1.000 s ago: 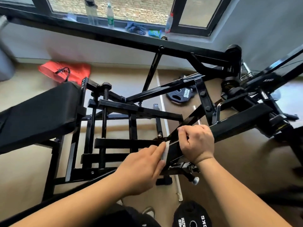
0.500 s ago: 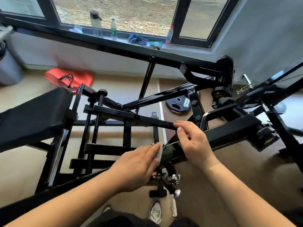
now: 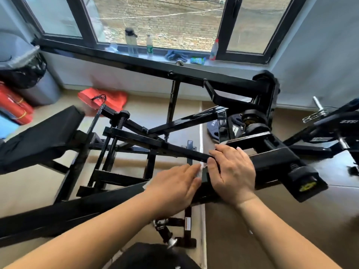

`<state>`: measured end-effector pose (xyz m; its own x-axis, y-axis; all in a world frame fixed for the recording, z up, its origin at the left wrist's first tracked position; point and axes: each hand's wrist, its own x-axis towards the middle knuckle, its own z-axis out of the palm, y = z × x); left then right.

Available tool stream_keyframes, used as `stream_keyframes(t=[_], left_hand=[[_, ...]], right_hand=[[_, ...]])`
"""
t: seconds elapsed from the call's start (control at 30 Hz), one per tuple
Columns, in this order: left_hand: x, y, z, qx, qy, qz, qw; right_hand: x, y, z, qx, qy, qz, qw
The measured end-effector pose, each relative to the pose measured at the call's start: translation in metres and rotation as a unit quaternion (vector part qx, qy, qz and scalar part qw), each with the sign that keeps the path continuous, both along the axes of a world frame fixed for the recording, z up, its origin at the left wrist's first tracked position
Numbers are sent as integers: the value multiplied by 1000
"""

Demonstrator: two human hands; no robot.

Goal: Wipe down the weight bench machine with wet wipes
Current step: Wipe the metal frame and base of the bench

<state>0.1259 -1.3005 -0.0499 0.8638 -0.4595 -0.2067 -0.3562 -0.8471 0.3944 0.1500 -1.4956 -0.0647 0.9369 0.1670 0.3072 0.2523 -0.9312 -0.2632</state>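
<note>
The black weight bench machine [image 3: 275,162] fills the middle of the view, its padded bench [image 3: 38,136] at the left. My left hand [image 3: 172,187] presses a white wet wipe [image 3: 198,171] flat against the end of a thick black beam, fingers straight; only an edge of the wipe shows past the fingertips. My right hand [image 3: 233,171] rests on top of the same beam just right of the wipe, thumb wrapped over the near edge, fingers spread.
A window sill at the back carries bottles [image 3: 132,43], dark gloves [image 3: 175,55] and a green packet [image 3: 197,60]. An orange bag [image 3: 104,100] and a grey bin [image 3: 37,84] are on the floor at left. A weight plate [image 3: 215,129] lies behind the frame.
The view has tilted up and closer. My right hand has gone from pinching the beam's edge to lying spread over its top. The left hand stays pressed on the wipe.
</note>
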Motion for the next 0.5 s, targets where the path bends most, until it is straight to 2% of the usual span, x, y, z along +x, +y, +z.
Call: stream_keyframes(t=[0.07, 0.17, 0.2, 0.23, 0.3, 0.37, 0.43, 0.5], left_hand=[[10, -26, 2, -21, -9, 14, 1000], [9, -64, 2, -2, -34, -3, 999], [5, -69, 3, 16, -35, -3, 999], [0, -71, 2, 40, -34, -4, 999], [-10, -72, 0, 76, -41, -17, 996], [-9, -78, 2, 83, -56, -32, 995], [2, -94, 2, 59, -61, -58, 995], [20, -119, 5, 31, -60, -95, 993]], right_hand=[[0, -4, 6, 29, 36, 43, 998], [-2, -26, 27, 199, 101, 73, 972], [-2, -39, 35, 211, 84, 73, 971], [-2, -54, 41, 170, 35, 65, 983], [3, -91, 42, 10, -56, 13, 998], [9, -123, 39, -65, -16, -76, 995], [11, -138, 32, -59, 44, -131, 989], [9, -144, 26, -18, 22, -144, 989]])
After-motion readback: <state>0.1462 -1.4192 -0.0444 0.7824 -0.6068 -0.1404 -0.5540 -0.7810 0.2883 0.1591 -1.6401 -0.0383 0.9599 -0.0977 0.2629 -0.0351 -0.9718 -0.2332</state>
